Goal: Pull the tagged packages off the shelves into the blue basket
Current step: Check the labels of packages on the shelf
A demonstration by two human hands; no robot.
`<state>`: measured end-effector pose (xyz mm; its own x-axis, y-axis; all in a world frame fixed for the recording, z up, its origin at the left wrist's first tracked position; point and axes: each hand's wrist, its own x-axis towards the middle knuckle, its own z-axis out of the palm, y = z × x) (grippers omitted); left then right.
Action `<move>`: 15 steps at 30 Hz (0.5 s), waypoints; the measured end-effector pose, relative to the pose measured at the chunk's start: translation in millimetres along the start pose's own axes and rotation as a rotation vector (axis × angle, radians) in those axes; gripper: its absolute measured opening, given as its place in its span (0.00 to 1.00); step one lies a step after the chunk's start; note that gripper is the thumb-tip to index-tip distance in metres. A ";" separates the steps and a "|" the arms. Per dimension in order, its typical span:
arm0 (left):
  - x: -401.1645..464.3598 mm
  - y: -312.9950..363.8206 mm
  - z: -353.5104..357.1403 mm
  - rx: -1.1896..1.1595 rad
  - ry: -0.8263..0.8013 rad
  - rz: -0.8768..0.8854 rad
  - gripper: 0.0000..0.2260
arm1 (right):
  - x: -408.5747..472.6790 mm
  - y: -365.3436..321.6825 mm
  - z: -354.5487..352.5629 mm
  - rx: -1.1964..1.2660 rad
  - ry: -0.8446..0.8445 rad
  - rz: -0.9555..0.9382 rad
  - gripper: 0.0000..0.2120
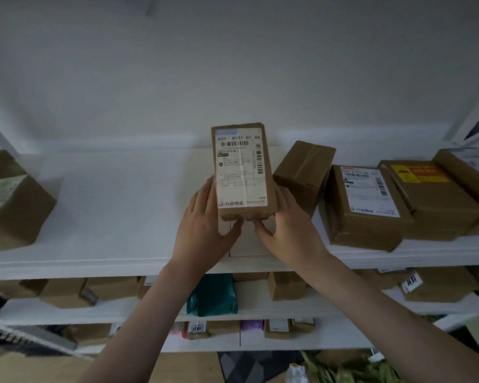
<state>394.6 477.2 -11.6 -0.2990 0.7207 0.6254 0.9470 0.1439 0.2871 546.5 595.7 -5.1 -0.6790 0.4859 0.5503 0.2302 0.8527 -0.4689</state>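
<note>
Up at the top shelf point(122, 205), the left hand point(205, 230) and right hand point(288, 230) clasp a labelled package point(242, 172) between them, fingers along its sides and thumbs under its near end, tipping it up off the board. A plain brown box point(302, 172) sits just beside it on the right. Best to draw it straight back, clear of that neighbour, keeping both palms snug. No blue basket is visible.

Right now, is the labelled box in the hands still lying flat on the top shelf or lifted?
Lifted and tilted up. The labelled box is gripped by the left hand and right hand; its label faces the camera, above the top shelf.
</note>
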 end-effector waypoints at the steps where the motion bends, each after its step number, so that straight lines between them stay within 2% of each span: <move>1: 1.1 0.1 -0.4 0.007 0.000 0.004 0.35 | 0.2 0.1 -0.2 0.004 0.008 -0.004 0.35; 15: 4.6 -10.4 9.8 -0.027 -0.029 -0.042 0.34 | 7.4 3.1 3.0 -0.032 0.001 0.005 0.33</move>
<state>384.6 485.7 -18.8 -0.3351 0.7335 0.5914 0.9299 0.1566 0.3327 540.2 601.4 -4.6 -0.6771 0.4907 0.5484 0.2561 0.8558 -0.4496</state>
